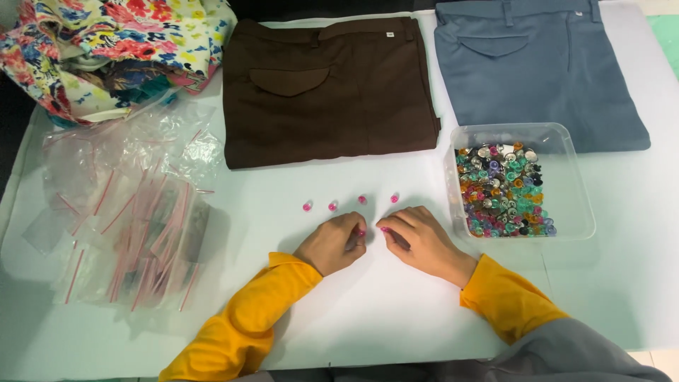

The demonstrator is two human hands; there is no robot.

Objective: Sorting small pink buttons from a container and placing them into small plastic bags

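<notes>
Both your hands rested together on the white table [382, 311]: your left hand [334, 242] and right hand [419, 242] each pinched a small pink button [361, 232]. Four pink buttons [348, 204] lay in a row just beyond. Right stood a clear tub [576, 205] of mixed buttons; left, a heap of red-striped clear bags [134, 233].

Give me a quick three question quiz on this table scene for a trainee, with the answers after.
1. True or false: four pink snap buttons lie in a row on the table, beyond the hands.
2. Which folded trousers lie nearest the clear plastic tray of mixed snap buttons: A brown trousers, B blue trousers?
3. What lies left of the left hand?

Key:
1. True.
2. B.
3. A pile of small clear zip bags. Both hands, the right hand too, pinch small pink pieces.
</notes>
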